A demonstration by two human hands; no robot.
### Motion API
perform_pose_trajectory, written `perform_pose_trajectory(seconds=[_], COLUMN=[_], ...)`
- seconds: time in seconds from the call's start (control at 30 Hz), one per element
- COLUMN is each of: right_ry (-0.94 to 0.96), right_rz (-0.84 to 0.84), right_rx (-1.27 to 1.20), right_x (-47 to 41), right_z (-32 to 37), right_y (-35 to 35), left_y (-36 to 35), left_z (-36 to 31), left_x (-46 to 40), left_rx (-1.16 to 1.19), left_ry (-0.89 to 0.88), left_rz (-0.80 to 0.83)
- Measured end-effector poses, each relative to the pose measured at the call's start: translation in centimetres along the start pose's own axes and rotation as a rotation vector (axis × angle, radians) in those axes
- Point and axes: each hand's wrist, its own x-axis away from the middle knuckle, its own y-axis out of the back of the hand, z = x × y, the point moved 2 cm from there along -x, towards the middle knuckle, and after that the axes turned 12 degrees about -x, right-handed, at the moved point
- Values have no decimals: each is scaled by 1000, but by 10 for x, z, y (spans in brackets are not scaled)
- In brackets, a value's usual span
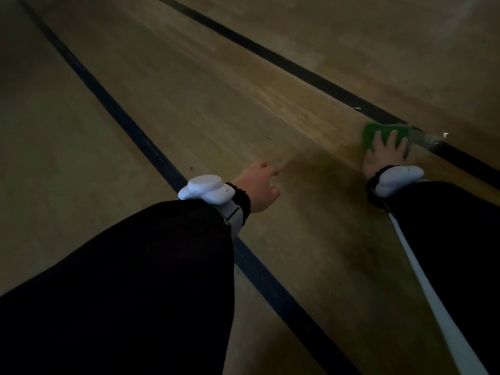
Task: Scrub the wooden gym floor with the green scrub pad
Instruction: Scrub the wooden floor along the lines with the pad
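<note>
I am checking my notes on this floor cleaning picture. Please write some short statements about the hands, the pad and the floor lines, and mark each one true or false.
1. The right hand presses flat on the green scrub pad. True.
2. The left hand holds a second pad. False: it holds nothing and rests on the wooden floor.
3. The pad lies beside the dark floor line on the right. True.
4. The pad is red. False: it is green.
5. Both wrists carry a white wrist device. True.
</note>
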Motion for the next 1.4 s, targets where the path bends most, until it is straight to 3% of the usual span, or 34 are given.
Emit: perform_pose_trajectory(seconds=[0.23,0.33,0.5,0.73,0.9,1.2,1.27,1.4], right_ry=[569,716,740,495,444,874,995,965], right_rz=[293,370,312,179,227,445,397,431], right_rx=[132,175,132,86,74,55,17,51], right_x=[76,103,91,50,56,210,230,217], right_z=[118,136,116,60,58,87,85,69], right_y=[-64,-87,-73,-30,-30,-93,-97,-91], left_y=[-9,-10,-12,-15,-14,-14,-14,-16], left_z=[19,20,22,21,15,-5,-12,-25], left_x=[4,2,5,9,11,16,18,25], left_rx=[15,20,3,14,13,56,43,45], left_ry=[44,38,36,46,51,31,24,7], left_rz=[28,35,27,26,-6,2,10,17])
